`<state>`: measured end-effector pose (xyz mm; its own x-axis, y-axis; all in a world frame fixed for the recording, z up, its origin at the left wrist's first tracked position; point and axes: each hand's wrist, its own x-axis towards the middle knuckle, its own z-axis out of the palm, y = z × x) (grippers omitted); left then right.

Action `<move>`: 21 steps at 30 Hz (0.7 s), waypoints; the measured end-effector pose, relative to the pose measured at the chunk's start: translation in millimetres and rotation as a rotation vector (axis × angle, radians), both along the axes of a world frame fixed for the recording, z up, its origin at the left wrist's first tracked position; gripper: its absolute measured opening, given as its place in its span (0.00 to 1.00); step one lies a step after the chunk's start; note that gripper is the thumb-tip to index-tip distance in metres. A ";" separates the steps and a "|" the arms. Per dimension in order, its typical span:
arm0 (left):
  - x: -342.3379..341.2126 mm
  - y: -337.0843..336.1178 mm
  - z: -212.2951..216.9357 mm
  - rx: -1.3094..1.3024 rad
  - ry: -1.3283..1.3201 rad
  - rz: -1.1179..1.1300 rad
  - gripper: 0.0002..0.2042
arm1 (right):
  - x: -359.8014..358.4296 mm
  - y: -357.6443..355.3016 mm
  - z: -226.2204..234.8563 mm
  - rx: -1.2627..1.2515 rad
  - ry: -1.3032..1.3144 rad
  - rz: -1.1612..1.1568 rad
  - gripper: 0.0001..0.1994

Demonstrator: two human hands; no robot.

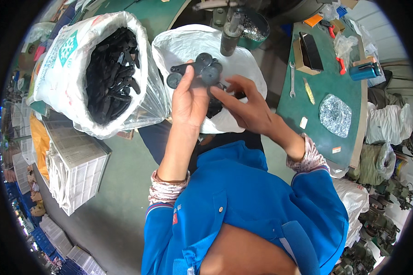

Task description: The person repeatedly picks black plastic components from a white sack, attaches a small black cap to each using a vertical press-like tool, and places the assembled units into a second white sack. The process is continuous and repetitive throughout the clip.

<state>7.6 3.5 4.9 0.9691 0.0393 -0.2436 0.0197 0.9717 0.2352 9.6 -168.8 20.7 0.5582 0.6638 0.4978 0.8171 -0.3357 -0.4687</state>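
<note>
Several black plastic lever-like parts with round disc ends (210, 75) lie in my left hand (191, 106), palm up, with the thumb pressed over them. My right hand (252, 110) is just right of them, its fingers curled and their tips at the edge of a dark round piece. Both hands are over a white bag (184, 37) with its mouth open, and more black parts show inside it below my right fingers. A tall white bag (59, 68) to the left is filled with black curved parts (112, 82).
A metal machine cylinder (231, 39) stands just beyond my hands, near a dark green tub (254, 30) of small bits. The green table (298, 123) at right carries a wrench (292, 80), a cutter (309, 91), a phone (311, 52) and a clear plastic bundle (335, 115). White crates (80, 169) stand at left.
</note>
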 end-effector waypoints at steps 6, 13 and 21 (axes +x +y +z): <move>-4.1 7.6 -0.6 -0.046 0.001 -0.130 0.11 | 12.2 0.3 7.4 0.211 -0.131 -0.040 0.21; -4.2 11.6 -11.2 -0.068 0.007 -0.115 0.12 | 53.9 -8.0 56.5 0.575 0.529 -0.227 0.15; -6.8 6.6 -2.3 0.188 0.012 -0.034 0.15 | 127.5 5.4 130.9 0.496 1.018 -0.145 0.09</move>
